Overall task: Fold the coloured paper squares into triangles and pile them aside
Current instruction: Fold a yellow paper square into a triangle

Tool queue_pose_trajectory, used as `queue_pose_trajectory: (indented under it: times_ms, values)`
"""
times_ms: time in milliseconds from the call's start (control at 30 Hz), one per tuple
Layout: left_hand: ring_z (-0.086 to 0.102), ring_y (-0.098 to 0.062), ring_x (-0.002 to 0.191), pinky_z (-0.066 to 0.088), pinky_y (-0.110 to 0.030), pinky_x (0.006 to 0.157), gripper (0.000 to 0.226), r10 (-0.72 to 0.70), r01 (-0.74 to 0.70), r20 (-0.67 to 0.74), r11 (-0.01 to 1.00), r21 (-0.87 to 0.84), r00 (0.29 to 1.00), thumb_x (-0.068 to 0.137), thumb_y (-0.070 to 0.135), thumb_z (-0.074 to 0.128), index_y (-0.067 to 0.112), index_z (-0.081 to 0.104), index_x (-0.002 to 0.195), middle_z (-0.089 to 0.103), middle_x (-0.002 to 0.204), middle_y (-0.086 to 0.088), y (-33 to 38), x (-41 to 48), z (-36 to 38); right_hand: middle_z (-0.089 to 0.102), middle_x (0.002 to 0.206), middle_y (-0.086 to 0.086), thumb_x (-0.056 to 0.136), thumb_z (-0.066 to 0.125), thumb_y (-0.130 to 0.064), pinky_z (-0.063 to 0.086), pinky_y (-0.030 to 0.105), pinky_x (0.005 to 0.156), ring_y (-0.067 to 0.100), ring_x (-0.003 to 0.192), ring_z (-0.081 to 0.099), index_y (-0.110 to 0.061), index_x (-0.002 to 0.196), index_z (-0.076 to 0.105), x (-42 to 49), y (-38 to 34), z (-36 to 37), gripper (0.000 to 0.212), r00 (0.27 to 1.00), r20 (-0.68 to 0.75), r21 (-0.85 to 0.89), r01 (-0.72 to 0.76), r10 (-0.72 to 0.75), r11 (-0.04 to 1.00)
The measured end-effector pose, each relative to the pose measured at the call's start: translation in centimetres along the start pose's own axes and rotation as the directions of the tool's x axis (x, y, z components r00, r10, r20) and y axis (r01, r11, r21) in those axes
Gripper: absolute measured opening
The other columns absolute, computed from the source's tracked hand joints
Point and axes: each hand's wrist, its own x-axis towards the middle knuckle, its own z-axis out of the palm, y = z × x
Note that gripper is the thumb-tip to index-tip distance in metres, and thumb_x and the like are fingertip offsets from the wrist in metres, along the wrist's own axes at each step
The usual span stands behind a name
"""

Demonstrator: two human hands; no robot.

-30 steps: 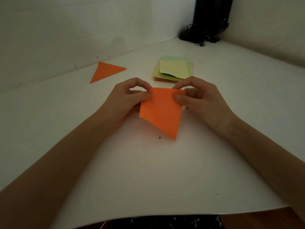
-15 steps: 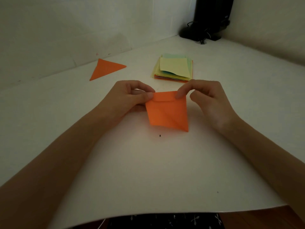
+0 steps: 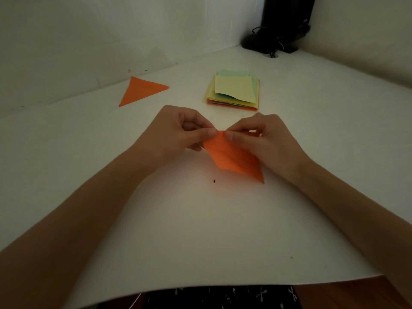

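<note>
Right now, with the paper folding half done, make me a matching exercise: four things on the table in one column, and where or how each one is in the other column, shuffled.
Column one
1. folded orange triangle
2. stack of paper squares
3. orange sheet
4. black stand

Column two
A. pinched at its top by the left hand and the right hand
B. lying flat at the far left, untouched
C. in the far corner
D. just beyond the hands, pale yellow sheet on top

Pairs: 1-B, 2-D, 3-A, 4-C
</note>
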Motion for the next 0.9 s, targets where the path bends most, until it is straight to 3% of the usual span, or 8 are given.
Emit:
queue_pose_trajectory:
  times_ms: [133, 233, 400, 533, 633, 733, 833, 900]
  values:
    - [0.066, -0.01, 0.063, 0.058, -0.022, 0.067, 0.005, -0.037, 0.034, -0.041, 0.997, -0.068, 0.998, 0.082, 0.01, 0.068, 0.014, 0.069, 0.08, 0.072, 0.067, 0.002, -0.2, 0.2, -0.9, 0.07, 0.07, -0.016, 0.085, 0.065, -0.008, 0.046, 0.011, 0.072, -0.003, 0.073, 0.062, -0.026, 0.076, 0.072, 0.3, 0.3, -1.0, 0.021, 0.993, -0.076, 0.259, -0.066, 0.088, 0.964]
    - [0.066, -0.009, 0.063, 0.057, -0.02, 0.066, 0.005, -0.075, 0.073, -0.022, 0.992, -0.104, 0.997, 0.084, 0.01, 0.066, 0.013, 0.069, 0.083, 0.072, 0.067, 0.001, -0.4, 0.1, -0.8, 0.07, 0.073, -0.014, 0.086, 0.064, -0.006, 0.045, 0.009, 0.069, -0.005, 0.071, 0.061, -0.022, 0.082, 0.071, 0.4, 0.3, -0.9, 0.018, 0.993, -0.054, 0.312, -0.083, 0.105, 0.947]
    - [0.068, -0.009, 0.065, 0.054, -0.018, 0.06, 0.01, -0.175, 0.145, -0.078, 0.944, -0.297, 0.981, 0.09, 0.006, 0.057, 0.009, 0.065, 0.084, 0.071, 0.067, 0.001, -0.8, 0.4, -1.2, 0.058, 0.112, -0.02, 0.09, 0.058, -0.037, 0.043, 0.014, 0.08, -0.006, 0.093, 0.054, -0.035, 0.112, 0.058, 0.3, 0.5, -1.5, 0.022, 0.991, -0.131, 0.2, 0.021, 0.006, 0.98]
    - [0.069, -0.007, 0.065, 0.053, -0.016, 0.056, 0.012, -0.217, 0.148, -0.094, 0.868, -0.475, 0.972, 0.092, 0.003, 0.052, 0.007, 0.061, 0.085, 0.071, 0.067, 0.001, -0.4, 0.5, -0.9, 0.039, 0.132, -0.016, 0.073, 0.059, -0.058, 0.029, 0.004, 0.095, 0.004, 0.124, 0.038, -0.051, 0.112, 0.044, -0.3, 0.5, -0.6, 0.043, 0.991, 0.038, 0.067, 0.123, -0.126, 0.99]
    - [0.071, -0.01, 0.073, 0.053, -0.017, 0.059, 0.013, -0.198, 0.143, -0.054, 0.847, -0.511, 0.979, 0.092, 0.002, 0.052, 0.008, 0.062, 0.087, 0.073, 0.074, -0.001, -0.1, 0.4, -0.7, 0.036, 0.132, -0.01, 0.076, 0.063, -0.054, 0.022, 0.0, 0.096, 0.009, 0.127, 0.032, -0.05, 0.104, 0.048, 0.1, 1.0, -0.2, 0.031, 0.991, -0.035, -0.058, 0.129, -0.131, 0.99]
    - [0.072, -0.013, 0.079, 0.054, -0.018, 0.061, 0.018, -0.146, 0.128, -0.001, 0.87, -0.477, 0.989, 0.091, -0.002, 0.05, 0.01, 0.064, 0.09, 0.073, 0.079, -0.001, -0.1, 0.1, -0.4, 0.047, 0.124, -0.006, 0.086, 0.061, -0.042, 0.03, 0.006, 0.091, 0.01, 0.118, 0.045, -0.036, 0.099, 0.058, 0.4, 1.5, -0.5, 0.015, 0.971, -0.198, -0.057, 0.122, -0.131, 0.991]
    - [0.072, -0.015, 0.081, 0.055, -0.019, 0.064, 0.02, -0.122, 0.139, 0.067, 0.898, -0.417, 0.99, 0.091, -0.003, 0.051, 0.011, 0.065, 0.092, 0.074, 0.08, -0.001, 0.0, -0.1, 0.0, 0.052, 0.117, -0.003, 0.089, 0.062, -0.031, 0.034, 0.004, 0.084, -0.004, 0.104, 0.048, -0.022, 0.099, 0.06, 0.5, 1.6, -0.4, 0.013, 0.964, -0.237, -0.054, 0.112, -0.121, 0.992]
    - [0.072, -0.016, 0.083, 0.056, -0.02, 0.065, 0.019, -0.123, 0.154, 0.105, 0.91, -0.385, 0.987, 0.091, -0.003, 0.052, 0.01, 0.066, 0.093, 0.074, 0.082, -0.001, 0.1, -0.2, 0.1, 0.053, 0.111, -0.008, 0.089, 0.063, -0.03, 0.037, 0.007, 0.08, -0.006, 0.099, 0.05, -0.027, 0.095, 0.057, 0.5, 1.4, -0.3, 0.008, 0.967, -0.241, -0.026, 0.082, -0.086, 0.996]
